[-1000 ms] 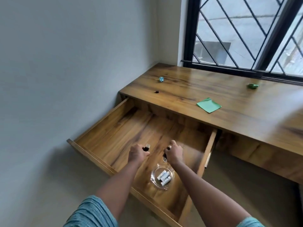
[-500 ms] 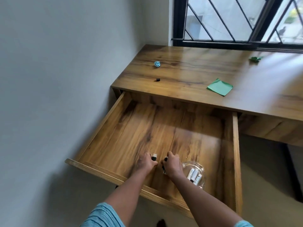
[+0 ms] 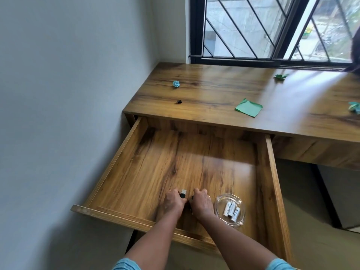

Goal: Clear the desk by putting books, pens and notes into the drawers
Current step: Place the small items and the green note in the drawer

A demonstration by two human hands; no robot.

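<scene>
The wooden drawer (image 3: 109, 168) under the desk (image 3: 214, 90) stands pulled out. Both my hands are low inside it near the front. My left hand (image 3: 172, 202) grips a small black object with a silver tip (image 3: 183, 194). Close beside it, my right hand (image 3: 201, 203) has its fingers curled round a small dark thing that is mostly hidden. On the desk top lie a green sticky note (image 3: 248, 107), a crumpled blue paper (image 3: 176, 83), a small black cap (image 3: 179, 102) and a crumpled green paper (image 3: 280, 76).
A glass dish (image 3: 221, 204) holding three white batteries sits in the drawer right of my right hand. Another crumpled blue-green paper (image 3: 354, 107) lies at the desk's right edge. A wall runs along the left; a barred window is behind the desk.
The view has swung left and down, so the drawer now faces me squarely. My hands stay close together in the drawer, holding the same small objects.
</scene>
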